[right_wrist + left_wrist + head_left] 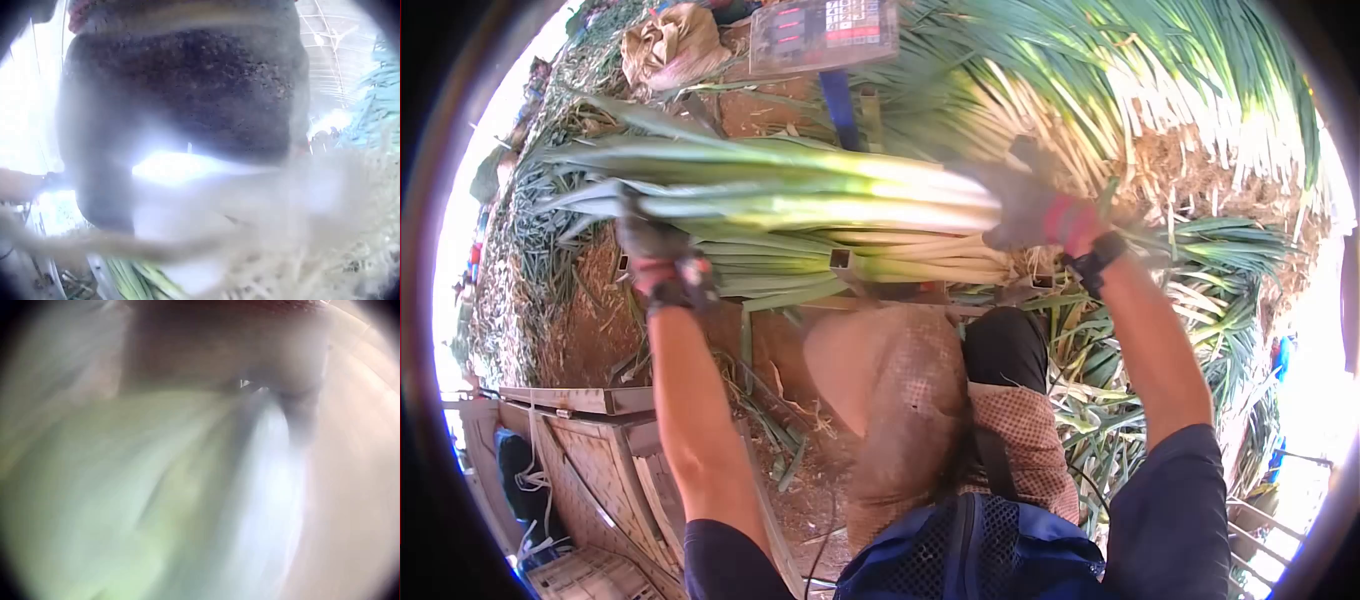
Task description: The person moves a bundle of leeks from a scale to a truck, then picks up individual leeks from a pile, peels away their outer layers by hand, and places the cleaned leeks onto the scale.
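Note:
A bunch of long green onions (830, 190) stretches sideways in front of me in the head view, blurred by motion. My gloved left hand (652, 238) grips its green leaf end, and pale leaves (156, 487) fan out from that hand in the left wrist view. At the white end, my gloved right hand (1032, 198) holds the stalks. The glove (187, 94) fills the upper right wrist view, with the thumb down one side of the blurred white stalks. Below the held bunch, more green onions (770, 262) lie on a metal stand (841, 262).
A large heap of green onions (1190, 100) with roots spreads along the back right. A clear-covered box (825, 35) stands on a blue post (838, 108). Crates (600, 470) are at lower left, a crumpled sack (672, 48) at upper left. Loose leaves (1100, 410) litter the right side.

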Action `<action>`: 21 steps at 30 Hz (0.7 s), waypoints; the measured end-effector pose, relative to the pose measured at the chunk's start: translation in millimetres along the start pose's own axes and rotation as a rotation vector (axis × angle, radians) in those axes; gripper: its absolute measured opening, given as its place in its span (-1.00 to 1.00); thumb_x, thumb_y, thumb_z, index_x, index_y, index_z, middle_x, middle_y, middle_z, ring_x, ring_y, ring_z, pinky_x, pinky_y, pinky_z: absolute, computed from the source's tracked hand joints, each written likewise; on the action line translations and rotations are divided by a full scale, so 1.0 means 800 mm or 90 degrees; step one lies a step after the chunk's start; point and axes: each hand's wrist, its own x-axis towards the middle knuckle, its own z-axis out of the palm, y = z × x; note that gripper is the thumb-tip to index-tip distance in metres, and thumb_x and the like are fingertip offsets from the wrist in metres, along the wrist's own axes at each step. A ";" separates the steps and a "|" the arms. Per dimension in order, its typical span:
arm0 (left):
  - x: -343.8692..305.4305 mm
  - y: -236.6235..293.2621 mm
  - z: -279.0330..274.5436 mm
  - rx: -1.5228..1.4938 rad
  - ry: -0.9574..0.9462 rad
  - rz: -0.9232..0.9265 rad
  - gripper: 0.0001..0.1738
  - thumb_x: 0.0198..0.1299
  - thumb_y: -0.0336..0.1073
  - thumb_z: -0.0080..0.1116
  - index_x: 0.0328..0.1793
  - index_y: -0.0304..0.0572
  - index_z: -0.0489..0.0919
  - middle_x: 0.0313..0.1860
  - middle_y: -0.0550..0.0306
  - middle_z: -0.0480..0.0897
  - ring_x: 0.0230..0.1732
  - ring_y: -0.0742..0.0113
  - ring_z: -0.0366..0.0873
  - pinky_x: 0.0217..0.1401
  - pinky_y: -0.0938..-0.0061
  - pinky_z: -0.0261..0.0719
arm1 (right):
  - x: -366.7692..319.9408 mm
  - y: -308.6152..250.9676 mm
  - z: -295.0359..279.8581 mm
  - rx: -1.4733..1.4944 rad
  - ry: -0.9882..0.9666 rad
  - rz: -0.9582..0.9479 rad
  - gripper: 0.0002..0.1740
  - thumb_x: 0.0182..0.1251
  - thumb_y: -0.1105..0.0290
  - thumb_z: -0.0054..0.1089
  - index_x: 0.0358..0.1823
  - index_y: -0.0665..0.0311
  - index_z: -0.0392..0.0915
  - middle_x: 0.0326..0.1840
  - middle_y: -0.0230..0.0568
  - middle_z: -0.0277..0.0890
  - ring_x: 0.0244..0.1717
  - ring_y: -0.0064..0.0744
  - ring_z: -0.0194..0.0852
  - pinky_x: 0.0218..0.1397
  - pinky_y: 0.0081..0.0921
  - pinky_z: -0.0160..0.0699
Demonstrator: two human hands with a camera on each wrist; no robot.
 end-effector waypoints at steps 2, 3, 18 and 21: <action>0.032 -0.089 -0.120 0.071 0.099 -0.279 -0.48 0.38 0.18 0.15 0.19 -0.05 0.60 -0.05 0.17 0.66 -0.02 0.22 0.55 0.08 0.26 0.49 | 0.025 0.027 0.063 -0.048 -0.106 0.069 0.03 0.05 0.37 0.37 0.64 -0.03 0.13 0.31 -0.03 0.51 0.29 -0.03 0.56 0.39 -0.11 0.47; 0.037 -0.136 -0.173 0.106 0.137 -0.380 -0.57 0.37 0.12 0.19 0.11 -0.02 0.64 -0.16 0.22 0.68 -0.12 0.25 0.57 -0.06 0.31 0.51 | 0.027 0.027 0.082 -0.105 -0.211 0.154 -0.01 0.09 0.34 0.38 0.62 -0.04 0.17 0.32 -0.03 0.49 0.28 -0.03 0.55 0.38 -0.08 0.46; -0.042 -0.189 0.041 1.069 -0.380 0.490 -0.63 0.35 -0.05 0.21 0.10 -0.10 0.73 0.07 -0.04 0.73 0.17 0.04 0.62 0.28 0.00 0.45 | 0.033 0.034 0.169 -0.089 -0.006 0.225 -0.58 0.28 0.24 0.29 0.17 0.10 0.64 0.13 -0.03 0.62 0.19 0.02 0.59 0.25 -0.09 0.52; -0.036 -0.221 0.039 1.188 -0.428 0.526 -0.62 0.33 0.06 0.15 -0.15 -0.07 0.74 -0.06 0.04 0.75 0.05 0.03 0.63 0.20 -0.06 0.45 | 0.027 0.047 0.162 -0.071 0.004 0.238 -0.69 0.33 0.27 0.20 0.06 0.11 0.70 0.06 -0.06 0.68 0.14 -0.03 0.63 0.18 -0.10 0.56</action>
